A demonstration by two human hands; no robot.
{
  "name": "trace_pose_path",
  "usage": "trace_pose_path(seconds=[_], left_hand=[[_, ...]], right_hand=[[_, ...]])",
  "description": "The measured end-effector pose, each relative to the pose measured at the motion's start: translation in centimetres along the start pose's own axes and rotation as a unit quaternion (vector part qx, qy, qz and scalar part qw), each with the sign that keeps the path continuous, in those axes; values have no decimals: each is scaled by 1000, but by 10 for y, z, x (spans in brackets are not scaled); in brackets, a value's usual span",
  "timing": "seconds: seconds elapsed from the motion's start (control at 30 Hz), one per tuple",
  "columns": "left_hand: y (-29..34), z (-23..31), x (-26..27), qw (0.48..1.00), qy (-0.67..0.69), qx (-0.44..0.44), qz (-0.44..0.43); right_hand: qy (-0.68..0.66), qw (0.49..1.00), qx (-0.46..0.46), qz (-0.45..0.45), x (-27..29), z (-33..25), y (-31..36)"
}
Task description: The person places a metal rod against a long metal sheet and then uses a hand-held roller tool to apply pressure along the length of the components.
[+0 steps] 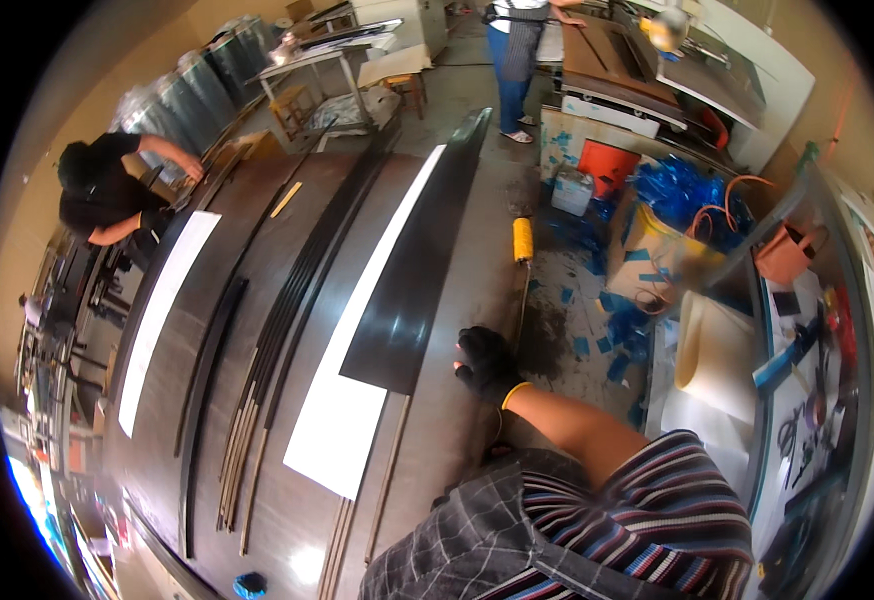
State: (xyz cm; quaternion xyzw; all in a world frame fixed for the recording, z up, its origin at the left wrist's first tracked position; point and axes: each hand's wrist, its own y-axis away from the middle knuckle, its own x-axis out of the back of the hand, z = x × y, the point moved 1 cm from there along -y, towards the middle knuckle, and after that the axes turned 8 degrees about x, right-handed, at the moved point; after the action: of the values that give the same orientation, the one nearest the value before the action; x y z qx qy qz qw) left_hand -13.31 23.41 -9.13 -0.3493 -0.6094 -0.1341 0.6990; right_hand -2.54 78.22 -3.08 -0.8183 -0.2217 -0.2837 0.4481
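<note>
Item: long dark glossy panel (412, 270), being laid lengthwise over a white sheet (342, 415) on the wide brown bench (457, 420).

Right hand (485, 365): being worn in a black glove, being held just beside the panel's near corner, over the bench surface; the grip is being kept loosely curled, pinching nothing that can be made out. Left hand: not being shown.

Adjacent: a bundle of thin dark strips (287, 330) is being kept to the left; a yellow roller (523, 240) on its long handle is being rested along the bench's right edge.

Others: a person in black (107, 190) is being occupied at the far left.

Risk, as judged: the panel could be skewed off the sheet if its corner is nudged by the glove; the roller could be knocked to the littered floor (597, 300).
</note>
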Motion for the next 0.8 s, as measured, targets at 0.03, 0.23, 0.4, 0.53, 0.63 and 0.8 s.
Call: trace_pose_path(seconds=[0.03, 0.23, 0.4, 0.53, 0.63, 0.8], left_hand=[[-3, -4, -1, 1000, -7, 19, 0], [-24, -45, -7, 980, -59, 190, 11], [-28, -63, -10, 956, -84, 282, 2], [-28, -74, -6, 942, -99, 321, -15], [-27, -72, -8, 937, -101, 334, -24], [-24, -78, -15, 938, -85, 335, -13]], right_hand=[[-7, 1000, -1, -4, -3, 2, 0], [-9, 999, 43, 14, -9, 3, -3], [21, 998, 59, 10, -13, 10, 2], [28, 998, 62, 1, -18, 9, 6], [-5, 998, 45, -33, -8, 7, 4], [-19, 998, 38, -41, -4, 0, -1]])
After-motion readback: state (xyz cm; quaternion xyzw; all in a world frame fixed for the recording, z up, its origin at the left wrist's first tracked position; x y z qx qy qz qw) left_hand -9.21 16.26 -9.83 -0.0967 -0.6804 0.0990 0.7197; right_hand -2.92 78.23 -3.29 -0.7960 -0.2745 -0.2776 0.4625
